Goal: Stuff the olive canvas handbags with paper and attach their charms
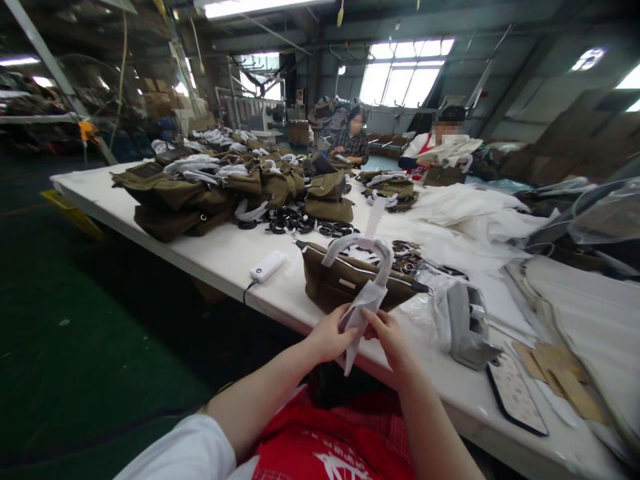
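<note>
An olive handbag (pixel 320 277) with a zipped top and a small pale label stands at the table's near edge. Its handle (pixel 385 260) arches up, covered in white wrapping. A strip of white wrapping paper (pixel 367 300) hangs down from the handle's near end, in front of the bag. My left hand (pixel 333 333) pinches this paper from the left. From the right, my right hand (pixel 383 330) grips the same paper with thumb and fingers. Both hands are close together, and some fingertips are hidden behind the paper.
Several olive bags (pixel 200 193) lie heaped at the back left, near black straps (pixel 287 220). A white power bank (pixel 269 266) with a cable lies left of the bag. To the right are a grey tape dispenser (pixel 465 327) and a phone (pixel 517 393). Two people work across the table.
</note>
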Tool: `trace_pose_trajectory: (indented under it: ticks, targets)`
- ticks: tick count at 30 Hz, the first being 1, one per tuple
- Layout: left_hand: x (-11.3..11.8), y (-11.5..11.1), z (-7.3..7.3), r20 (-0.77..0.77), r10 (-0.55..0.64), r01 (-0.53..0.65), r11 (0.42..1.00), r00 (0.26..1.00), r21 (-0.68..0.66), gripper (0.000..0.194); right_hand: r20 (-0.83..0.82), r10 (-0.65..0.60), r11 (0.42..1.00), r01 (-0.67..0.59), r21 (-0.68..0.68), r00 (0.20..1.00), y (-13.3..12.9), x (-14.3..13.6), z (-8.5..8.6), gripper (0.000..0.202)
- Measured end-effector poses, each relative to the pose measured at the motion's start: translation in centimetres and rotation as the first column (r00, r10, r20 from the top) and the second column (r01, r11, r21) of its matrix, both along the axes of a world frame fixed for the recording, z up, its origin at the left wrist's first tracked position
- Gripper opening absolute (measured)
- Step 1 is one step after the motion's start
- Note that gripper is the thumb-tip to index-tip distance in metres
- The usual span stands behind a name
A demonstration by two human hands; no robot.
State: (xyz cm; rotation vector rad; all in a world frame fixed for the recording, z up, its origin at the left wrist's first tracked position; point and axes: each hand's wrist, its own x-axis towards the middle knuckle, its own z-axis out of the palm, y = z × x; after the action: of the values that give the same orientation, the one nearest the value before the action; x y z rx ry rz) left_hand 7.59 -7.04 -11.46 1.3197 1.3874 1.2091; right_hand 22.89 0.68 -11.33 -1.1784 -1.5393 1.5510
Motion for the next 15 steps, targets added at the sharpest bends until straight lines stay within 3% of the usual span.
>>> trace_pose_trajectory:
  ticks: [6, 8, 11, 15]
  targets:
    - [-0.1, 0.7, -0.2, 0.083, 0.138, -0.138, 0.990, 0.987, -0.005, 0.050, 0.025, -0.037, 0.999, 0.037, -0.003, 0.999, 0.0, -1.8, -0.8, 0.041]
    - [-0.1, 0.7, 0.1, 0.026, 0.153, -0.154, 0.987, 0.988, 0.038, 0.047, 0.035, -0.054, 0.999, 0.054, 0.001, 0.998, 0.1, -2.2, -1.0, 0.041]
    - [0.1, 0.1, 1.1, -0.252, 0.193, -0.163, 0.977, 0.948, 0.136, 0.047, 0.016, -0.091, 0.996, 0.091, -0.009, 0.996, 0.1, -3.0, -1.0, 0.040]
    - [0.3, -0.5, 2.3, -0.631, 0.246, -0.159, 0.968, 0.736, 0.192, 0.053, -0.089, -0.163, 0.985, 0.157, -0.076, 0.983, -0.5, -4.5, -0.3, 0.034]
